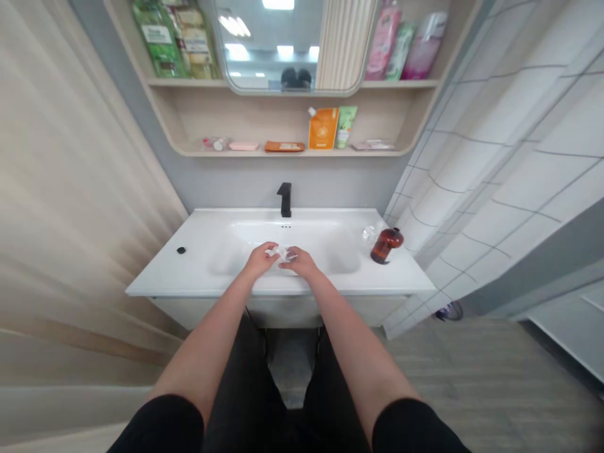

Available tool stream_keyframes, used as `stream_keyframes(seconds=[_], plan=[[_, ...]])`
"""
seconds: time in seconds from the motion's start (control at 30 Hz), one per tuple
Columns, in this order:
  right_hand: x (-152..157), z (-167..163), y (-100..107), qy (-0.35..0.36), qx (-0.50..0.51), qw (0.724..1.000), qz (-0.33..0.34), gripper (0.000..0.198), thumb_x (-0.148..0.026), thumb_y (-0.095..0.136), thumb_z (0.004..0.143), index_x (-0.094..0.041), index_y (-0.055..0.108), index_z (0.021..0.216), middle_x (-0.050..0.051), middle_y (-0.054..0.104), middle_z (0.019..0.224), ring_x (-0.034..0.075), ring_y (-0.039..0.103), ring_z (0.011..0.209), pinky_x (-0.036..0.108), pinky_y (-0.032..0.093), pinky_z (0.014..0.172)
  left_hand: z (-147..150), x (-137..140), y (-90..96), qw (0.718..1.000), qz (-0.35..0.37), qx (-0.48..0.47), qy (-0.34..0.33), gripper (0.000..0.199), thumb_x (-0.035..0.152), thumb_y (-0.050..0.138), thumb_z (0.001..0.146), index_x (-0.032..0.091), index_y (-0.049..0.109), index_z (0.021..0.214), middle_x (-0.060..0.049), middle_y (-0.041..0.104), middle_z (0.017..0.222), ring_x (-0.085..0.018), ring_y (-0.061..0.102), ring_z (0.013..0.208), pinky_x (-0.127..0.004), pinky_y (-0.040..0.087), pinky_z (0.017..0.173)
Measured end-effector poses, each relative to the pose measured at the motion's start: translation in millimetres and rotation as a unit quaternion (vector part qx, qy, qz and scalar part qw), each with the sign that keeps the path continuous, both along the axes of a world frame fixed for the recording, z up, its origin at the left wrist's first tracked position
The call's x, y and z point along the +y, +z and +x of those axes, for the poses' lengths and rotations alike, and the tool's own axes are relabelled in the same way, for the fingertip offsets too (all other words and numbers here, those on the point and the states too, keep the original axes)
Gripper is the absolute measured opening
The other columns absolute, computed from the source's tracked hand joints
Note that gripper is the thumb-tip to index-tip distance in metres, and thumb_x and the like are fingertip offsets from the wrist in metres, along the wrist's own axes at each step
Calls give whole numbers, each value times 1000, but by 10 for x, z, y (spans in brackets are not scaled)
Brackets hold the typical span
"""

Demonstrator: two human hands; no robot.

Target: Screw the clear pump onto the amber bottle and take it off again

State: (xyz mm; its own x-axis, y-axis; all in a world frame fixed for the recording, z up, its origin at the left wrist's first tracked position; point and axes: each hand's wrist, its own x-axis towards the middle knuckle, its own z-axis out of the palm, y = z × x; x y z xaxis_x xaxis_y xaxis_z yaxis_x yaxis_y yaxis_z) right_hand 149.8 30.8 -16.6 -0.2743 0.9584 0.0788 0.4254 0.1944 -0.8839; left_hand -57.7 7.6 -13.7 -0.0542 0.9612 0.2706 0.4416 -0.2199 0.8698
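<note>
Above the front part of the white sink basin (226, 251), both hands meet around a small clear and whitish item (283, 253). It looks like thin plastic, but its exact kind is too small to make out. My left hand (259, 259) is closed, with thumb and fingertips pinching the whitish left end. My right hand (301, 262) has its fingers curled round the clear right end. Behind them the black faucet (285, 200) stands at the basin's back edge.
A brown bottle (387, 245) lies tilted on the right of the counter, next to a clear round plastic piece (369, 234). A black round stopper (181, 250) is on the left. Overhead, a shelf (184, 148) holds an orange pouch (323, 129) and several toiletries. A curtain (80, 189) hangs left.
</note>
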Motion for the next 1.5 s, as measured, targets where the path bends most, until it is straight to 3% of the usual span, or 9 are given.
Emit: stream_keyframes(seconds=[0.1, 0.27, 0.47, 0.63, 0.93, 1.07, 1.17, 1.33, 1.5], plan=[[-1, 3, -7, 3, 7, 1000, 3, 59, -35, 102, 65, -26, 73, 116, 1, 80, 106, 21, 76, 95, 35, 59, 91, -23, 12, -17, 999, -11, -35, -16, 58, 28, 78, 80, 24, 73, 137, -8, 77, 125, -14, 63, 68, -31, 55, 68], [2, 11, -16, 12, 6, 1000, 3, 59, -36, 101, 67, -26, 72, 117, 1, 79, 106, 20, 75, 91, 36, 58, 91, -37, 51, -54, 1000, 13, 8, 24, 48, 41, 85, 79, 24, 78, 123, -5, 76, 114, -13, 61, 71, -32, 55, 76], [10, 3, -43, 13, 16, 1000, 12, 58, -38, 101, 68, -26, 72, 117, 1, 78, 107, 20, 74, 91, 35, 57, 89, -54, 70, -55, 998, -3, -62, -1, 54, 39, 82, 78, 23, 77, 130, -8, 77, 113, -17, 68, 80, -31, 56, 74], [2, 4, -51, 46, 2, 998, 30, 61, -35, 102, 65, -26, 73, 118, 3, 78, 107, 22, 74, 94, 35, 56, 89, -46, 68, -55, 999, 11, -34, 8, 44, 46, 89, 74, 21, 83, 110, -8, 80, 104, -24, 73, 93, -37, 59, 85], [19, -14, 13, 67, 125, 990, -12, 57, -51, 97, 71, -25, 74, 117, 4, 77, 108, 22, 71, 94, 36, 57, 88, -41, 17, 16, 997, 31, -76, 12, 60, 54, 84, 80, 22, 76, 130, -11, 81, 120, -27, 74, 104, -39, 59, 91], [-42, 0, 68, 94, 212, 972, -42, 56, -61, 87, 80, -26, 73, 122, 5, 75, 114, 21, 71, 96, 32, 57, 81, -12, -39, 84, 990, 26, -121, -63, 60, 64, 81, 81, 22, 77, 124, -12, 79, 128, -30, 72, 115, -42, 58, 101], [-100, 20, 115, 108, 211, 970, -59, 57, -66, 81, 86, -28, 72, 126, 6, 77, 120, 22, 72, 99, 29, 56, 76, 31, -75, 145, 979, -22, -175, -100, 63, 69, 85, 75, 20, 77, 114, -13, 81, 117, -31, 75, 111, -46, 59, 100], [-155, 21, 133, 71, 183, 978, -65, 50, -69, 62, 98, -30, 71, 127, 4, 78, 121, 18, 71, 85, 26, 51, 67, -191, -300, 280, 994, -12, -107, 13, 69, 59, 98, 61, 21, 75, 114, -13, 82, 117, -31, 77, 105, -50, 60, 103], [-142, 13, 125, 86, 130, 986, -59, 43, -64, 65, 95, -22, 74, 95, 5, 79, 94, 18, 69, 76, 27, 49, 67, -1044, -848, 355, 977, 12, -55, 208, 72, 56, 92, 74, 22, 68, 133, -14, 78, 132, -29, 77, 116, -49, 60, 108]])
